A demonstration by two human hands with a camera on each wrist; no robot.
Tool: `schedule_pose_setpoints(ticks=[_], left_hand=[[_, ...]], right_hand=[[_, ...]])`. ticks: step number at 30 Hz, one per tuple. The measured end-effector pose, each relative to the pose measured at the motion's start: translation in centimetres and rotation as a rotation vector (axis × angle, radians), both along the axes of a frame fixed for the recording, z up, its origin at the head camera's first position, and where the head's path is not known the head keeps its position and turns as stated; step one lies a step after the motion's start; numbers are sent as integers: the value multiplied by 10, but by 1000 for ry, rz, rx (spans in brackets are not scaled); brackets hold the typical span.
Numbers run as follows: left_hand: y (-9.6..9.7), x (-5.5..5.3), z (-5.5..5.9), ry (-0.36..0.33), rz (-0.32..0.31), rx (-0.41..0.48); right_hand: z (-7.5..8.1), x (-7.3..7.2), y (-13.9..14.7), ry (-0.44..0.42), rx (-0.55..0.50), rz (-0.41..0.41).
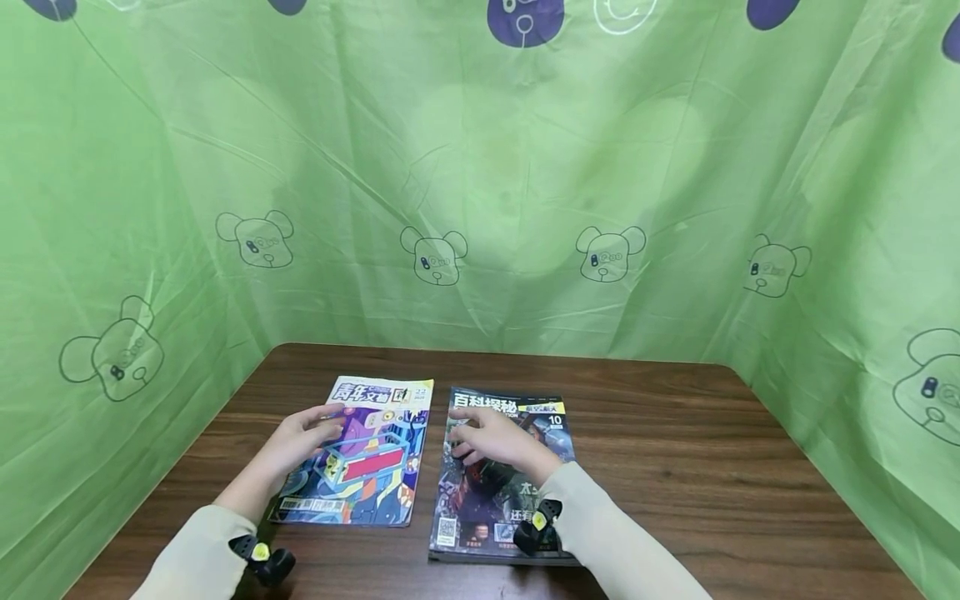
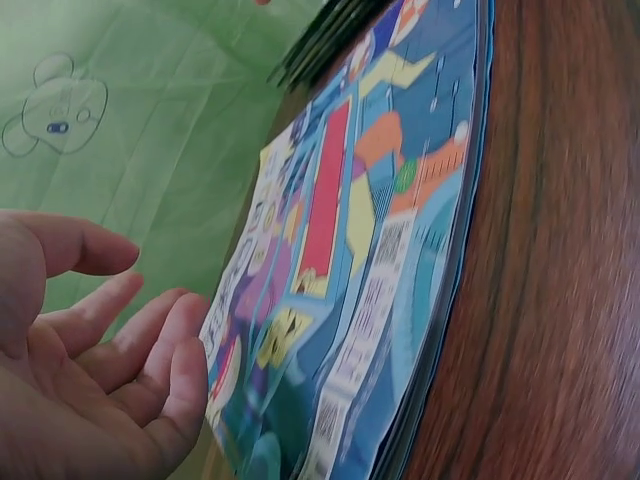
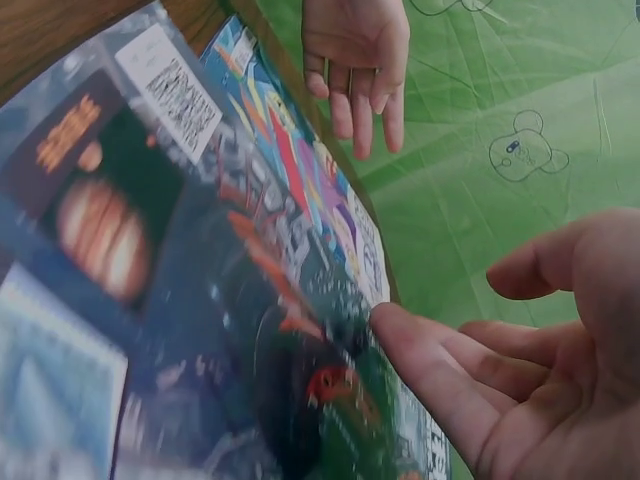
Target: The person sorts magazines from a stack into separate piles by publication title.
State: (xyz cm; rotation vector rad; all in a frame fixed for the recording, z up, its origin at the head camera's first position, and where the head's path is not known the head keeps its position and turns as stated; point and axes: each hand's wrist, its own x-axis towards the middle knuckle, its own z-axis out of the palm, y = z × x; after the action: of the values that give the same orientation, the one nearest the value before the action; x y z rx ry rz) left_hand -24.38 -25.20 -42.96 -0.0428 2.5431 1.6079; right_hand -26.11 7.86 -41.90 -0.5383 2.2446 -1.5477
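The left hand (image 1: 309, 437) comes in from the lower left of the head view, its forearm slanting up and to the right, and its fingers lie over the left edge of the bright magazine (image 1: 375, 467). The right hand (image 1: 495, 437) comes in from the lower right, its forearm slanting up and to the left, fingers pointing left over the upper part of the dark magazine (image 1: 480, 504). Both hands are relaxed and spread partway, fingers lightly bent, thumbs apart from them; neither has hold of anything. Whether any fingertip touches a cover, I cannot tell.

There are two hands, two cream sleeves (image 1: 622, 537) and two black wrist cameras (image 1: 264, 560), one on each wrist. Two covers show face up: the bright one left of the frame's lower middle, the dark one just beside it to the right, a narrow gap between. The dark one has a thick edge; how many copies make it up is unclear. Both lie on one brown table (image 1: 690, 475) in the lower half. The green cloth (image 1: 495, 150) behind shows six outlined bear heads, with five purple shapes along the top.
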Motion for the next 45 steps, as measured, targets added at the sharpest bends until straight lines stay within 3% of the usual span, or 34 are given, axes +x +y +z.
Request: schedule_pose_setpoints(ticks=[11,19,30,37,45], left_hand=[[28,2,-2,-16,-34,83],[47,1,-8,-3,-58,82],[80,3,-17,-10,-135,126],[97,4,-24,-11,-243,191],[114,6,-28,-51,-256,258]], right_hand=[[-10,0,28,38,-7,-29],[-14,1,45,37,-13,-73],[-17,4,77,61,21,-134],[-19,4,96,80,41,-164],[-17,7,114,96,91,-201]])
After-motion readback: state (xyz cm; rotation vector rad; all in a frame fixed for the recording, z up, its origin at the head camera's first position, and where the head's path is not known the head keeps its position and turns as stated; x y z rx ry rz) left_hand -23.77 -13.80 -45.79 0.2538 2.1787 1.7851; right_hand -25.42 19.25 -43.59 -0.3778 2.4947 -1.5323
